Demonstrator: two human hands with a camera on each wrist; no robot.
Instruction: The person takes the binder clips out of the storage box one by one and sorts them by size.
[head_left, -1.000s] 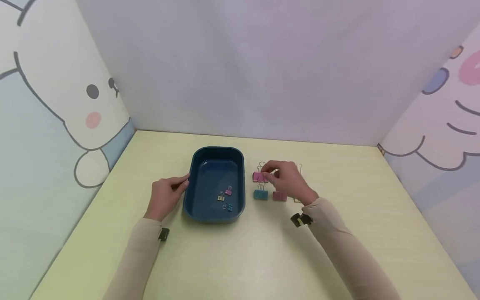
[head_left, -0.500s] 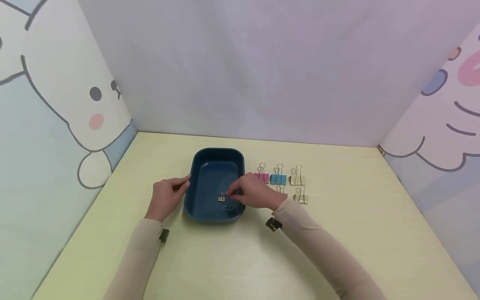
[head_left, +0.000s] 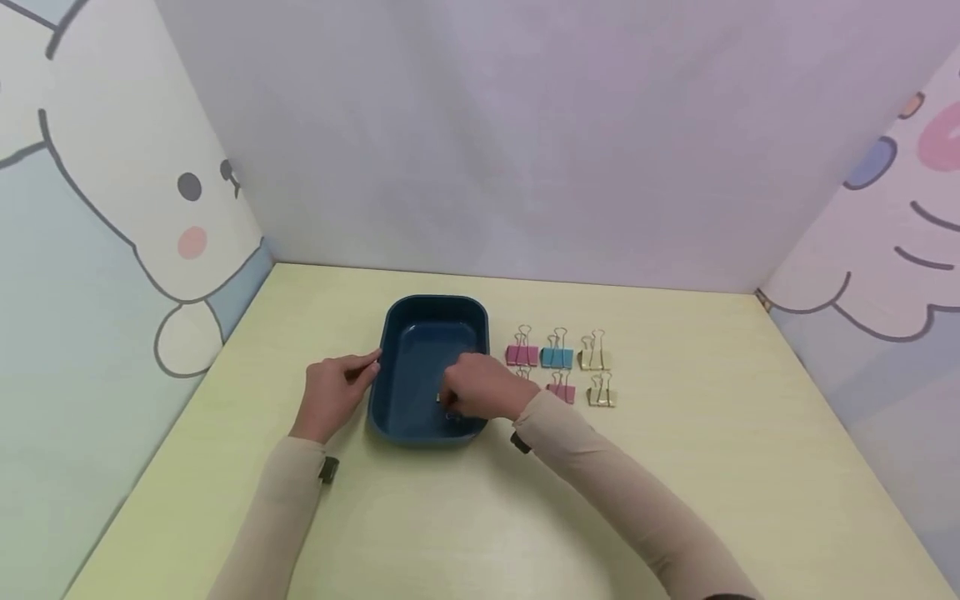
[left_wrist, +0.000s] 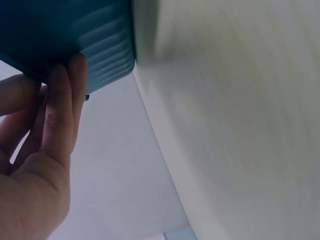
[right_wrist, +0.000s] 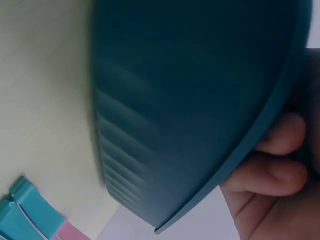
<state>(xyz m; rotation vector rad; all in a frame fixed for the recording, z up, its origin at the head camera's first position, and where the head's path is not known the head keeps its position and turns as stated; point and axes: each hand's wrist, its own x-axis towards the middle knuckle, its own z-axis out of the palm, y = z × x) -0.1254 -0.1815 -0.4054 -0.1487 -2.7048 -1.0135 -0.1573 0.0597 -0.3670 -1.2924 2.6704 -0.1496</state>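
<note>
A dark blue tray (head_left: 429, 434) stands left of centre on the table. My left hand (head_left: 337, 393) pinches its left rim; in the left wrist view the fingers (left_wrist: 61, 107) lie against the ribbed outer wall. My right hand (head_left: 483, 386) reaches over the tray's right rim, fingers curled down inside. Under it show bits of a small yellow binder clip (head_left: 439, 398) and a small blue binder clip (head_left: 452, 416). The small pink clip is hidden. In the right wrist view, the tray wall hides the right fingertips, so I cannot tell what they hold.
Larger binder clips stand in two rows right of the tray: pink (head_left: 522, 356), blue (head_left: 557, 358) and yellow (head_left: 595, 360) behind, pink (head_left: 561, 392) and yellow (head_left: 602, 397) in front. A teal clip (right_wrist: 31, 212) in the front row is mostly covered by my right hand. Walls enclose the table.
My right hand has moved left from the large pink clip into the tray, then lower over the small clips, covering the small pink one. The left hand stays at the rim.
</note>
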